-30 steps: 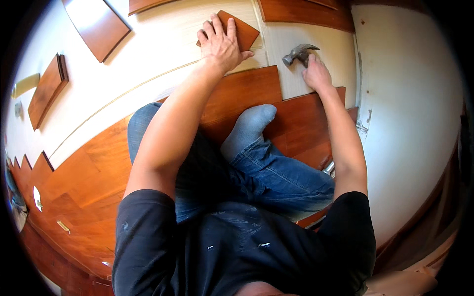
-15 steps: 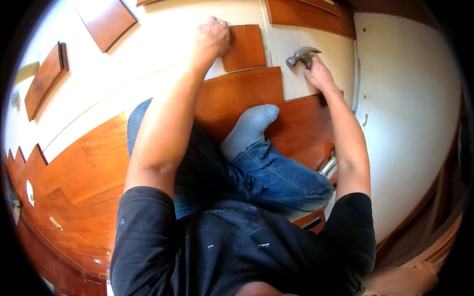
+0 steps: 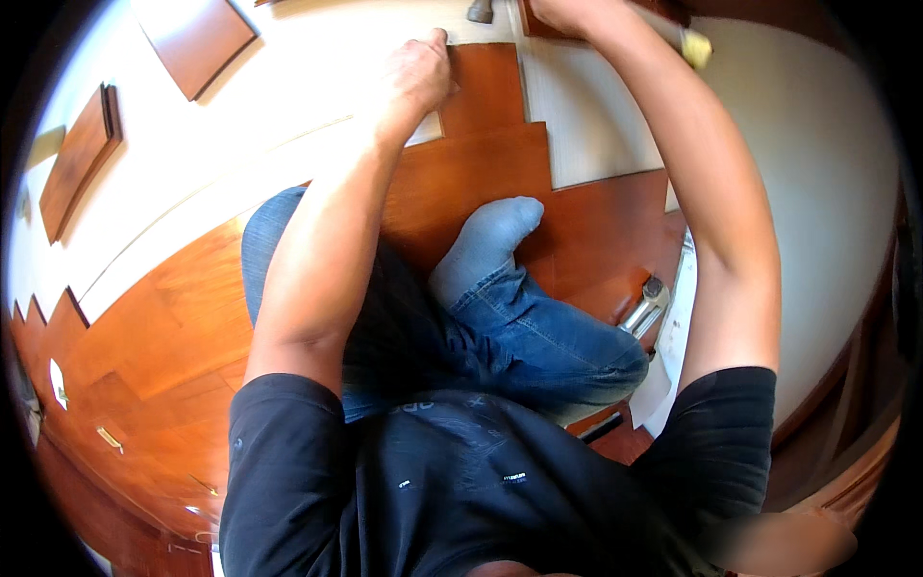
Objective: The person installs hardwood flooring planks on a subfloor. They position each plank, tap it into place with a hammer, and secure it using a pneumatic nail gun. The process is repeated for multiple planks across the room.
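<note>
My left hand (image 3: pixel 418 82) is closed at the left end of a short reddish-brown floorboard (image 3: pixel 484 88), its fingers curled along the end and far corner. This board lies against a row of laid boards (image 3: pixel 471 168). At the top edge of the view, my right hand (image 3: pixel 562 13) is partly cut off and grips a hammer. The dark hammer head (image 3: pixel 481 12) shows left of the hand, just beyond the short board's far edge. A blurred yellow handle end (image 3: pixel 696 48) sticks out to the right of my forearm.
Loose boards (image 3: pixel 197 43) lie on the pale underlay to the left, one tilted board (image 3: pixel 82 163) farther out. A metal tool (image 3: pixel 646 306) rests beside my right knee. A white wall panel (image 3: pixel 808 192) stands to the right. My socked foot (image 3: pixel 490 240) is on the laid boards.
My right hand has swung the hammer away from me and to the left, past the short board's far edge. My left hand stays at the board's end, with one finger now pointing outward.
</note>
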Action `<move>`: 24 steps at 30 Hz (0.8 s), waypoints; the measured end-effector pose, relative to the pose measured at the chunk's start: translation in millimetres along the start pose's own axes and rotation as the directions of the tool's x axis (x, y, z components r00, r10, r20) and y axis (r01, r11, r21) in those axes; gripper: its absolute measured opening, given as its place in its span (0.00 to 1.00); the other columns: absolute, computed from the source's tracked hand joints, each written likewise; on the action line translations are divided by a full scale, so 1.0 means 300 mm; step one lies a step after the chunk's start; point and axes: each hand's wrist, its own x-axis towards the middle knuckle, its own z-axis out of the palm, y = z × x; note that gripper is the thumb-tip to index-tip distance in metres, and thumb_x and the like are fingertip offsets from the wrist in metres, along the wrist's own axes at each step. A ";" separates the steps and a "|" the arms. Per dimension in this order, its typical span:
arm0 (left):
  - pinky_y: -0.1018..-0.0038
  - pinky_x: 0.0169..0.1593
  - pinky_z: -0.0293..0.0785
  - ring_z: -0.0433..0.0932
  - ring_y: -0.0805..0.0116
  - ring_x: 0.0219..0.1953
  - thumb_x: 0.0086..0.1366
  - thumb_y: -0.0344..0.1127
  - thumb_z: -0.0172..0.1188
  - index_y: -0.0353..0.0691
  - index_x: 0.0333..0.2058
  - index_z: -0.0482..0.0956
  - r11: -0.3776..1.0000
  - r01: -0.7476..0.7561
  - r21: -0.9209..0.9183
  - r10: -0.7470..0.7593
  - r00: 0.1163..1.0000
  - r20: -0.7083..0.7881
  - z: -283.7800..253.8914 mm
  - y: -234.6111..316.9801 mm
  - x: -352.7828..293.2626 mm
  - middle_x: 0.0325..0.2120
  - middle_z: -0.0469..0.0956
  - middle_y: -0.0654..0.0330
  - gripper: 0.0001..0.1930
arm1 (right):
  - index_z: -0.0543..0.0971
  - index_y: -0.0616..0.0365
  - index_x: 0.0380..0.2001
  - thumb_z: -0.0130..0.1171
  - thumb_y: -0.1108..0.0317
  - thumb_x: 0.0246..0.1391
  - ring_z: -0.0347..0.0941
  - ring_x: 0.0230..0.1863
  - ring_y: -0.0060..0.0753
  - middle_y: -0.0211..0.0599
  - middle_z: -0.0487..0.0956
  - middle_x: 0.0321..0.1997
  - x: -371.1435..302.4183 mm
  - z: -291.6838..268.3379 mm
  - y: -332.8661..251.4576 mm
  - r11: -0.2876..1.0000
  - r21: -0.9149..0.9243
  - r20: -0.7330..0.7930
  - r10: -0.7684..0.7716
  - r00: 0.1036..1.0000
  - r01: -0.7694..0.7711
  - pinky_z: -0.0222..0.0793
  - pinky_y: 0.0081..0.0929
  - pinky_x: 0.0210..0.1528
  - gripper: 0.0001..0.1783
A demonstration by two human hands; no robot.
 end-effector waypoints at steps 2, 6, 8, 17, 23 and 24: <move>0.52 0.54 0.79 0.83 0.38 0.48 0.59 0.46 0.76 0.35 0.56 0.70 0.996 -0.083 -0.044 0.082 0.997 -0.015 0.016 0.064 0.023 0.41 0.84 0.38 0.33 | 0.86 0.57 0.34 0.58 0.66 0.56 0.87 0.40 0.49 0.48 0.88 0.38 0.007 -0.052 0.031 0.991 -0.129 0.182 -0.019 0.983 0.043 0.83 0.47 0.41 0.10; 0.51 0.54 0.79 0.82 0.38 0.49 0.58 0.45 0.77 0.35 0.55 0.70 0.995 -0.096 -0.026 0.094 0.994 -0.063 0.036 0.034 0.022 0.42 0.83 0.38 0.34 | 0.89 0.55 0.39 0.64 0.67 0.53 0.87 0.48 0.44 0.43 0.89 0.46 0.068 -0.024 -0.034 0.962 -0.224 0.315 -0.078 0.946 0.154 0.83 0.42 0.46 0.11; 0.51 0.54 0.79 0.82 0.38 0.49 0.58 0.45 0.77 0.35 0.55 0.70 0.995 -0.095 -0.019 0.094 0.995 -0.045 0.018 0.041 0.019 0.42 0.83 0.38 0.33 | 0.89 0.54 0.43 0.65 0.66 0.54 0.87 0.50 0.43 0.42 0.88 0.49 0.081 -0.027 -0.038 0.965 -0.238 0.294 -0.038 0.955 0.112 0.83 0.41 0.49 0.14; 0.51 0.53 0.79 0.82 0.39 0.50 0.60 0.45 0.76 0.33 0.53 0.70 0.985 -0.164 0.053 0.166 0.986 -0.034 0.066 -0.005 0.059 0.42 0.83 0.38 0.31 | 0.89 0.54 0.42 0.60 0.66 0.58 0.86 0.50 0.43 0.42 0.88 0.50 0.065 -0.035 -0.046 0.955 -0.249 0.288 -0.087 0.954 0.162 0.83 0.42 0.48 0.13; 0.51 0.52 0.79 0.82 0.38 0.49 0.61 0.46 0.75 0.33 0.50 0.70 0.973 -0.227 0.048 0.231 0.966 -0.118 0.084 -0.018 0.063 0.41 0.83 0.37 0.30 | 0.89 0.55 0.41 0.61 0.65 0.56 0.87 0.49 0.44 0.44 0.88 0.48 0.057 -0.012 -0.028 0.969 -0.207 0.216 -0.089 0.972 0.135 0.83 0.42 0.47 0.13; 0.51 0.52 0.79 0.82 0.38 0.49 0.61 0.46 0.75 0.33 0.50 0.70 0.976 -0.209 0.059 0.214 0.972 -0.100 0.076 -0.013 0.058 0.41 0.83 0.37 0.30 | 0.89 0.56 0.41 0.61 0.65 0.56 0.87 0.48 0.44 0.44 0.89 0.47 0.053 -0.009 -0.034 0.965 -0.210 0.252 -0.102 0.962 0.157 0.83 0.42 0.47 0.13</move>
